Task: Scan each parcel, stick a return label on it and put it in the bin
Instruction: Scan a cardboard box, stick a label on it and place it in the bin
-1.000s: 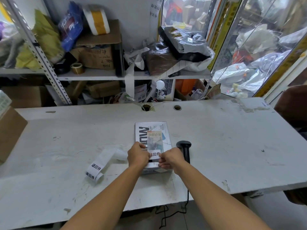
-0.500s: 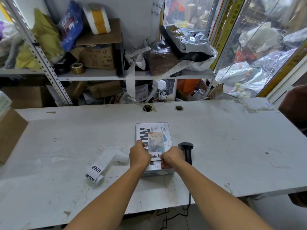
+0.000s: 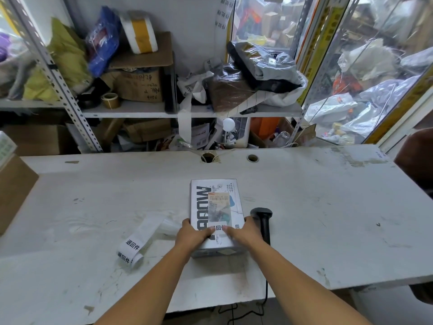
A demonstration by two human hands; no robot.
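A white box parcel with black lettering and a shipping slip lies flat in the middle of the white table. A white return label with black characters sits on its near end. My left hand and my right hand rest on that near end, fingers flat on the parcel at either side of the label. A strip of return labels curls on the table to the left. The black handheld scanner lies just right of the parcel, its cable dropping over the front edge.
A brown cardboard box stands at the table's left edge. Behind the table, metal shelves hold boxes, tape rolls and bagged parcels. Two cable holes pierce the table's far side. Glass panels with piled parcels stand at right.
Both hands have slid slightly forward and flattened onto the parcel's near end, with the fingertips now pressed beside the label. The parcel, label strip and scanner stay in place.
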